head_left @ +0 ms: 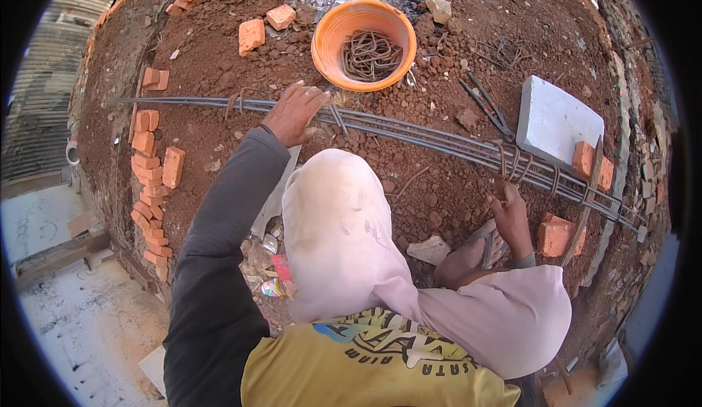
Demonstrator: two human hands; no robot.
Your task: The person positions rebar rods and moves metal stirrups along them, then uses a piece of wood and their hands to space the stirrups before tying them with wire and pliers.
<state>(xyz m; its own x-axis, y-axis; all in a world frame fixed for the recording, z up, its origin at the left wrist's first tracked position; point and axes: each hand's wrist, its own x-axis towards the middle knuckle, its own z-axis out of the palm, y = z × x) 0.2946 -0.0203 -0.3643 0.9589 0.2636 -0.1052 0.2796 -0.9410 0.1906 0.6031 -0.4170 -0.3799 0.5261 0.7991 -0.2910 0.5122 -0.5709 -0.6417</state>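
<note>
A bundle of long grey steel rebars (431,141) runs across in front of me, raised a little off the soil at the right. My left hand (296,113) lies over its left part, fingers stretched out, next to a short steel piece (338,118) crossing the bars. Rusty bent stirrups (522,164) hang around the bars on the right, and another stirrup (235,103) sits left of my left hand. Just below the right-hand stirrups is my right hand (510,218), fingers bent and closed; what they pinch is too small to make out.
Beyond the bars stands an orange bucket (327,45) full of stirrups. Long-handled pincers (488,107) lie beside a pale block (559,120). Orange bricks (150,176) line the left; more bricks (559,236) lie by the bars' right end. Tangled wire (504,53) rests on the soil.
</note>
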